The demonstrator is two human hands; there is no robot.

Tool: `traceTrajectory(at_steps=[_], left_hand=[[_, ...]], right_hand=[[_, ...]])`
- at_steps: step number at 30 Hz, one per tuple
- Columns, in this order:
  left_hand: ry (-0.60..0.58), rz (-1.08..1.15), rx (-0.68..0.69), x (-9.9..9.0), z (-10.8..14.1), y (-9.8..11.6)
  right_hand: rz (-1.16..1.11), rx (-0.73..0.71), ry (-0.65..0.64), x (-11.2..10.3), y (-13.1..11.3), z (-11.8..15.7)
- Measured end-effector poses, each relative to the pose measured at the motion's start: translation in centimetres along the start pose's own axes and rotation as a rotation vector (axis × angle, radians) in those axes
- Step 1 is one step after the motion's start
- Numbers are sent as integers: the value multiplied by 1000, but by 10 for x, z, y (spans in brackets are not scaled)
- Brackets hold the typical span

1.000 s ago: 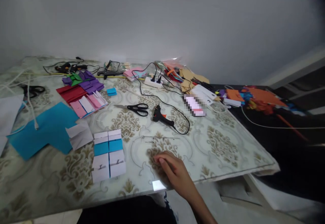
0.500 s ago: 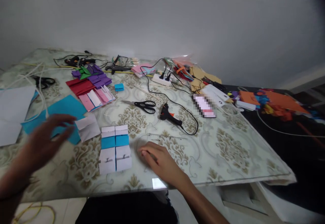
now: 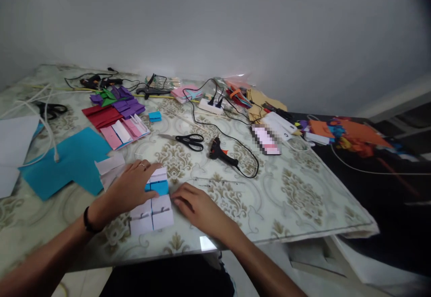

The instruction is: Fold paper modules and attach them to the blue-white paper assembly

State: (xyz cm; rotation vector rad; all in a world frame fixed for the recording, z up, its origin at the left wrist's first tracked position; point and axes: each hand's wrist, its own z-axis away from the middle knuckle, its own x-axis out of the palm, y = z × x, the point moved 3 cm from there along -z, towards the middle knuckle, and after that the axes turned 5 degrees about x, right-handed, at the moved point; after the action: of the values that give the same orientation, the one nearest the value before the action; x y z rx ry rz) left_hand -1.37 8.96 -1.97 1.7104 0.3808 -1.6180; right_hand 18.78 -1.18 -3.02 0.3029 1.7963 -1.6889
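Observation:
A folded white and blue paper piece (image 3: 161, 214) lies near the table's front edge. My left hand (image 3: 133, 184) rests over its upper left part, fingers extended and covering some of it. At its right side is my right hand (image 3: 195, 202), with fingers curled near the paper's edge; whether they pinch anything is hidden. Behind my left hand lies a small folded white paper (image 3: 109, 164), partly covered. A large blue sheet (image 3: 67, 160) spreads to the left. Black-handled scissors (image 3: 191, 141) and a black glue gun (image 3: 222, 152) lie beyond my hands.
Folded pink, red and purple papers (image 3: 123, 131) sit at the back left. A power strip (image 3: 210, 105) with black cables stands near the back middle. White sheets (image 3: 16, 148) and a white cable lie left; colored papers (image 3: 360, 133) are on a black surface right.
My left hand has moved right from above the blue sheet onto the folded white and blue paper. My right hand has shifted slightly left, to the paper's edge. The view has shifted a little.

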Motion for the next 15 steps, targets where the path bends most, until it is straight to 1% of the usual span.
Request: traceTrajectory(at_steps=[2, 5, 8, 10, 12, 15], left_hand=[[-18, 10, -24, 2, -1, -1], [-44, 32, -64, -1, -1, 0], [-75, 155, -52, -9, -2, 6], [-86, 304, 9, -14, -4, 14], [-70, 418, 58, -20, -6, 21], [-39, 507, 45, -26, -11, 25]], right_hand=[[-20, 31, 8, -3, 0, -4], [-66, 125, 62, -8, 2, -14], [-163, 209, 75, -14, 5, -26], [-255, 227, 29, -18, 6, -33], [-346, 229, -54, -22, 7, -40], [-449, 226, -171, -28, 10, -49]])
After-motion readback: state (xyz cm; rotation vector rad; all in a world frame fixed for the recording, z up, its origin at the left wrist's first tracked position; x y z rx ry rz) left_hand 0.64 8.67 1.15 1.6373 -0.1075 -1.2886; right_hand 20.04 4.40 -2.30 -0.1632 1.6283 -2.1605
